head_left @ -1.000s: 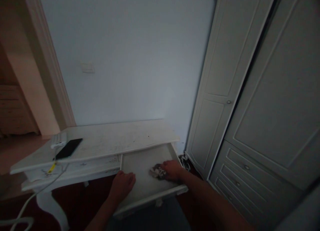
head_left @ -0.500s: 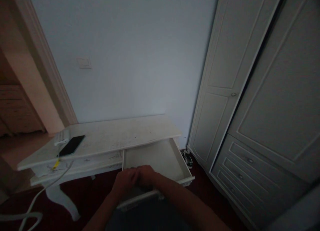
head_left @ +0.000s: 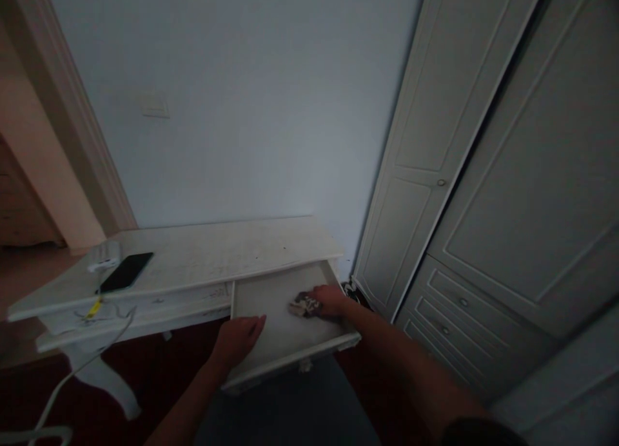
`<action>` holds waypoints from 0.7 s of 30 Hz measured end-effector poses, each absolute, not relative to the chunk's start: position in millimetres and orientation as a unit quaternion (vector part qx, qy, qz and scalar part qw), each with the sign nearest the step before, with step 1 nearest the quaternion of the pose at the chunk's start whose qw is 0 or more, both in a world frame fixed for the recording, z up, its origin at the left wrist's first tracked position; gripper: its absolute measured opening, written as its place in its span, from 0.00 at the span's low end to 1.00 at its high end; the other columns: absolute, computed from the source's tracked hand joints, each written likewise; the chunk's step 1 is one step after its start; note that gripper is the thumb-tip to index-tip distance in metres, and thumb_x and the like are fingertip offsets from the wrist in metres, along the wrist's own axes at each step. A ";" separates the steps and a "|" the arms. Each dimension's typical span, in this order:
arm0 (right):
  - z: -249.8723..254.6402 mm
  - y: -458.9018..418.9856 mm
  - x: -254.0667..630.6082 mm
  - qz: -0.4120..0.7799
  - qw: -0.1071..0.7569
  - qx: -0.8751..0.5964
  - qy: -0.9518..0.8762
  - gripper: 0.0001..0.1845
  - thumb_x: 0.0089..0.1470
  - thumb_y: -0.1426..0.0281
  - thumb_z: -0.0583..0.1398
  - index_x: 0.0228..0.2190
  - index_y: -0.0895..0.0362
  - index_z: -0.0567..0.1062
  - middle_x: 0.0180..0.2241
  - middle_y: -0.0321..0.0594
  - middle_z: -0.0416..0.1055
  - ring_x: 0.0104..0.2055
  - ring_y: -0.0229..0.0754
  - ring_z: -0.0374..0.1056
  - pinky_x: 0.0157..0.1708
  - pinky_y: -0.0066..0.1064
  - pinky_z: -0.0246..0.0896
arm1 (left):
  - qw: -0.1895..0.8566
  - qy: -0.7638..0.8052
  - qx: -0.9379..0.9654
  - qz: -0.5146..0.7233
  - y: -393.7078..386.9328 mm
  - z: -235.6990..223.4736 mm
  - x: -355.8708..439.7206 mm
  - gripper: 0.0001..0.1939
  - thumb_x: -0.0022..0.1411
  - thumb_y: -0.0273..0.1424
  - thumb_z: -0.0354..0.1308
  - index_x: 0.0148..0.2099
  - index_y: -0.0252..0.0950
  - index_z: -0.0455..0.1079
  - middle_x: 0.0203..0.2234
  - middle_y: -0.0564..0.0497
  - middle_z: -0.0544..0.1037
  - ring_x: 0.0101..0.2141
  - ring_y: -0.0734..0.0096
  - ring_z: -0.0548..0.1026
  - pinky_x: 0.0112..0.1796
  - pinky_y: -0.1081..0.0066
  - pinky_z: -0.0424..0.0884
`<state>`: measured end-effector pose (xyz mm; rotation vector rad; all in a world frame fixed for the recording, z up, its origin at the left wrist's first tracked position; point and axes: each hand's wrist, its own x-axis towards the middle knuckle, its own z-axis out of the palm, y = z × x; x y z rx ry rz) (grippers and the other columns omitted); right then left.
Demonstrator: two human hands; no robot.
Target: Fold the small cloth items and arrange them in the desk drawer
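Observation:
In the head view my right hand (head_left: 330, 300) is closed on a crumpled dark-and-white patterned cloth (head_left: 304, 304), inside the right part of a pulled-out white drawer (head_left: 271, 298). Over the drawer's left front corner is my left hand (head_left: 238, 339), its fingers loosely bent with the thumb apart and nothing seen in it. The drawer's pale bottom shows around the cloth. Whether the cloth touches that bottom cannot be made out in the dim light.
The drawer belongs to a worn white desk (head_left: 217, 249) against the wall. A phone (head_left: 126, 272), a white power strip (head_left: 104, 256) and a white cable (head_left: 91, 368) are at its left. A grey wardrobe (head_left: 411, 227) stands right, with a shoe (head_left: 351, 290) beside it.
My hands were together over the drawer's front and have parted. The right has moved right and deeper into the drawer with the cloth, which now shows; the left has shifted left.

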<state>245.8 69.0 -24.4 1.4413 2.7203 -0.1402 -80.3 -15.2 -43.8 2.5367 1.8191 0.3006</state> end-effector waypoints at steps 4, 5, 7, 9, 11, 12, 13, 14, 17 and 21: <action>-22.2 87.1 205.7 -0.020 -0.023 0.517 0.856 0.31 0.61 0.60 0.64 0.63 0.55 0.70 0.55 0.55 0.75 0.56 0.58 0.73 0.52 0.43 0.68 | 0.005 0.582 0.808 0.095 -14.6 -44.9 -79.9 0.30 0.80 0.43 0.38 0.37 0.41 0.78 0.35 0.47 0.86 0.40 0.57 0.85 0.37 0.69 0.68; -23.2 89.8 188.4 -0.018 -0.034 0.517 0.855 0.30 0.62 0.59 0.62 0.63 0.55 0.70 0.55 0.56 0.75 0.56 0.58 0.73 0.51 0.44 0.68 | 0.005 0.583 0.807 0.094 -14.7 -45.5 -80.0 0.30 0.80 0.44 0.38 0.37 0.41 0.78 0.35 0.47 0.86 0.40 0.58 0.85 0.38 0.69 0.69; -26.8 91.3 149.7 -0.023 -0.050 0.505 0.862 0.30 0.63 0.56 0.62 0.62 0.55 0.70 0.54 0.54 0.76 0.54 0.57 0.74 0.50 0.43 0.70 | 0.009 0.584 0.807 0.092 -14.8 -46.9 -80.4 0.30 0.80 0.44 0.38 0.38 0.42 0.79 0.36 0.47 0.86 0.41 0.59 0.85 0.39 0.69 0.69; -32.7 86.6 111.8 -0.037 -0.057 0.473 0.878 0.29 0.63 0.55 0.62 0.61 0.52 0.70 0.52 0.50 0.77 0.52 0.55 0.76 0.49 0.41 0.71 | 0.020 0.585 0.806 0.090 -14.7 -48.3 -81.4 0.30 0.80 0.43 0.38 0.39 0.42 0.80 0.38 0.47 0.87 0.42 0.59 0.85 0.40 0.69 0.70; -40.9 76.7 82.5 -0.055 -0.052 0.433 0.898 0.26 0.63 0.57 0.62 0.59 0.49 0.73 0.50 0.45 0.79 0.50 0.52 0.77 0.47 0.38 0.71 | 0.028 0.584 0.806 0.090 -14.6 -49.0 -82.8 0.29 0.79 0.42 0.38 0.42 0.43 0.81 0.40 0.47 0.87 0.43 0.59 0.84 0.41 0.68 0.71; -45.7 70.7 73.2 -0.065 -0.047 0.415 0.906 0.23 0.62 0.57 0.63 0.57 0.49 0.74 0.48 0.43 0.80 0.49 0.51 0.77 0.46 0.37 0.71 | 0.030 0.584 0.807 0.090 -14.8 -49.1 -83.5 0.28 0.79 0.42 0.39 0.43 0.42 0.81 0.41 0.46 0.87 0.43 0.58 0.84 0.41 0.67 0.71; -50.7 64.4 68.1 -0.074 -0.038 0.399 0.913 0.22 0.61 0.57 0.64 0.55 0.49 0.76 0.47 0.43 0.80 0.48 0.51 0.78 0.44 0.36 0.72 | 0.031 0.582 0.807 0.089 -15.0 -48.9 -84.2 0.28 0.79 0.42 0.39 0.43 0.42 0.82 0.41 0.45 0.87 0.42 0.58 0.84 0.42 0.67 0.71; -55.5 58.5 67.6 -0.082 -0.027 0.383 0.920 0.21 0.60 0.57 0.65 0.52 0.50 0.78 0.46 0.43 0.81 0.47 0.52 0.78 0.43 0.36 0.72 | 0.033 0.581 0.808 0.089 -15.4 -48.5 -84.8 0.28 0.79 0.42 0.39 0.43 0.42 0.82 0.40 0.45 0.87 0.42 0.58 0.84 0.42 0.67 0.71; -65.1 45.1 92.3 -0.097 0.026 0.311 0.945 0.26 0.57 0.55 0.68 0.54 0.53 0.77 0.47 0.47 0.81 0.46 0.54 0.78 0.41 0.35 0.71 | 0.037 0.576 0.812 0.088 -16.9 -46.9 -85.4 0.29 0.79 0.42 0.39 0.42 0.43 0.82 0.39 0.46 0.87 0.42 0.60 0.84 0.42 0.68 0.71; -56.2 40.2 165.2 -0.106 0.081 0.260 0.956 0.29 0.56 0.56 0.68 0.57 0.48 0.75 0.47 0.45 0.80 0.47 0.54 0.78 0.41 0.36 0.70 | 0.020 0.576 0.813 0.085 -17.1 -45.0 -83.4 0.30 0.79 0.42 0.38 0.39 0.42 0.81 0.37 0.46 0.87 0.42 0.60 0.84 0.42 0.68 0.70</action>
